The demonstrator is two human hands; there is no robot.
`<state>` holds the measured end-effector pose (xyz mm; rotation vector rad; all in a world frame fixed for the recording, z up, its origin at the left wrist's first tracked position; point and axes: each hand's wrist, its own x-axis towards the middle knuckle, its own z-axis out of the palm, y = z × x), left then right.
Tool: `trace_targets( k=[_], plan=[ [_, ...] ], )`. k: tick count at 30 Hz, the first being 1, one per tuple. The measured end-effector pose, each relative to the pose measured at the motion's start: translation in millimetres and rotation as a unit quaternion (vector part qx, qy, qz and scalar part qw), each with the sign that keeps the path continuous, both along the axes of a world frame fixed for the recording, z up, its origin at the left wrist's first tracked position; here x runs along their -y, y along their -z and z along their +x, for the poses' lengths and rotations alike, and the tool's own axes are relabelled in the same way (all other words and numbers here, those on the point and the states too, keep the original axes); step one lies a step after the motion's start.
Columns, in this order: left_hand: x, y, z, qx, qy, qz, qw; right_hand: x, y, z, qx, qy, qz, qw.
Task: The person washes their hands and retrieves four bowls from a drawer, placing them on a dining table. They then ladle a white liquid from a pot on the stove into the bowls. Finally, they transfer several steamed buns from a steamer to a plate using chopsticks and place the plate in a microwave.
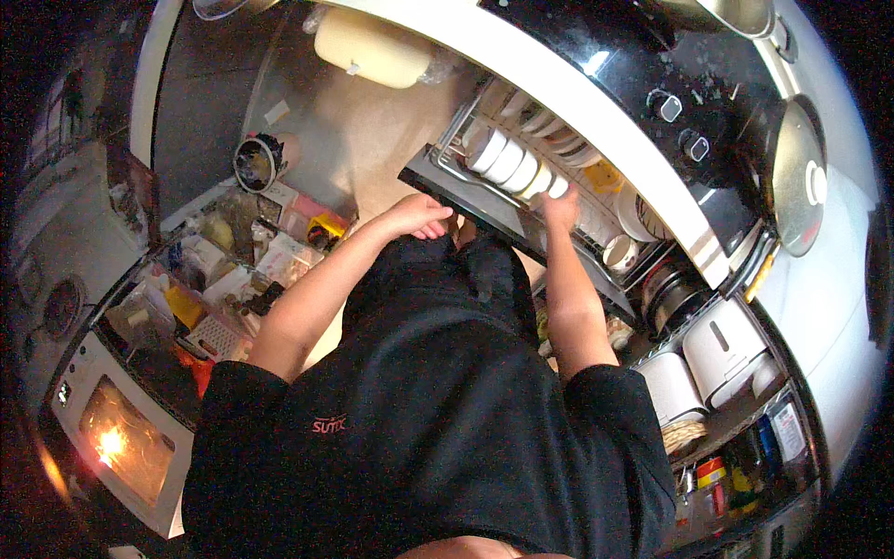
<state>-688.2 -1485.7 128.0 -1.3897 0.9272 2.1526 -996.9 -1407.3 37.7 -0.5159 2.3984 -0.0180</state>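
Observation:
A wire dish drawer [482, 183] with a dark front panel [475, 202] is pulled out below the counter. In it stands a row of white bowls [504, 162], set on edge one behind another. My right hand [560, 209] reaches over the drawer front, fingers around a small white bowl [558, 186] at the near end of that row; its fingertips are partly hidden. My left hand [419, 215] hovers in front of my body, loosely curled and holding nothing, left of the drawer front. A patterned cup [620, 251] sits nearer me in the drawer.
Above the drawer runs a white counter edge [614, 140] with a black cooktop [628, 77]. Plates [559, 133] stand at the drawer's back. A bin [255, 164] and a cluttered shelf [230, 258] are at left. White appliances [719, 349] fill the right-hand rack.

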Motion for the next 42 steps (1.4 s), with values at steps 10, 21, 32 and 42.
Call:
trace_targets(
  k=[10, 21, 32, 42],
  plan=[
    [24, 118, -83, 0.01, -0.115, -0.409, 0.905, -65, -60, -30, -0.084, -0.028, -0.247, 0.965],
    [21, 239, -104, 0.141, -0.114, -0.235, 0.955, -54, -120, 2, 0.148, 0.129, -0.275, 0.941],
    [58, 158, -79, 0.062, -0.142, -0.297, 0.942, -26, -131, 5, 0.198, 0.104, -0.34, 0.914],
    [100, -57, -4, -0.187, -0.349, -0.172, 0.902, 71, -225, 14, 0.394, 0.199, -0.332, 0.834]
  ],
)
